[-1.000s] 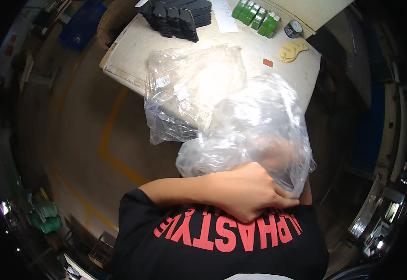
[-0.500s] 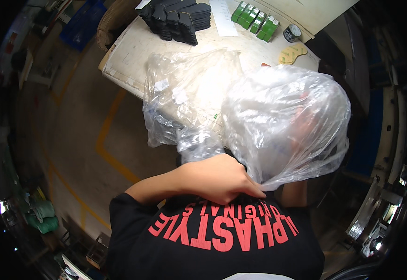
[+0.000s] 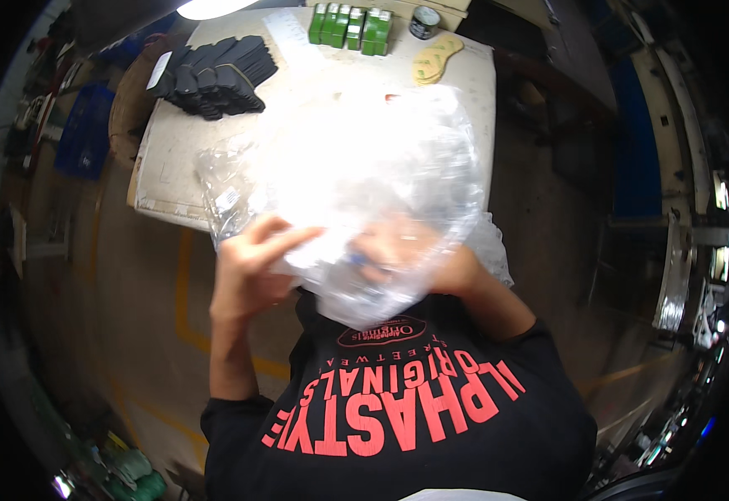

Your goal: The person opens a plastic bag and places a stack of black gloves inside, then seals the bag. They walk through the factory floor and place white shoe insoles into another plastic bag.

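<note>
Clear plastic bag (image 3: 452, 159) has swung in from about 3 o'clock to mid-frame since half a second ago. Left hand (image 3: 256, 260) has gone from 6 o'clock out to 9 o'clock. Whole scene is shifted too: table (image 3: 172, 163) stuff sits further left, lamp (image 3: 214, 7) now shows at 11 o'clock.

Head view, clock on the frame centre:
- Bag: just past the table's near edge and over it, upper half blown out by glare, blurred.
- Left hand: touching the bag's left edge, one finger stretched across the film. Glare eats the contact, can't tell if it's clamped.
- Right hand (image 3: 393, 242): near centre, seen through the film, fingers bent. Can't tell if it's clamped on anything. Small blue patch (image 3: 357, 260) by its fingers, can't identify.
- Second clear bag (image 3: 214, 163): 10 o'clock on the table, white label (image 3: 226, 199) on it, partly behind the first bag.
- Crumpled film (image 3: 495, 250): 3 o'clock, beyond the right forearm. Can't tell which bag it belongs to.
- Banded dark stack (image 3: 218, 77): 10–11 o'clock.
- Paper strip (image 3: 291, 35): 11 o'clock, right of the stack.
- Green boxes (image 3: 352, 29): row at 12 o'clock.
- Black tin (image 3: 424, 23): toward 1 o'clock.
- Yellow sole-shaped pieces (image 3: 437, 60): 1 o'clock, below the tin.
- Black shirt (image 3: 464, 455): 6 o'clock, red print.
</note>
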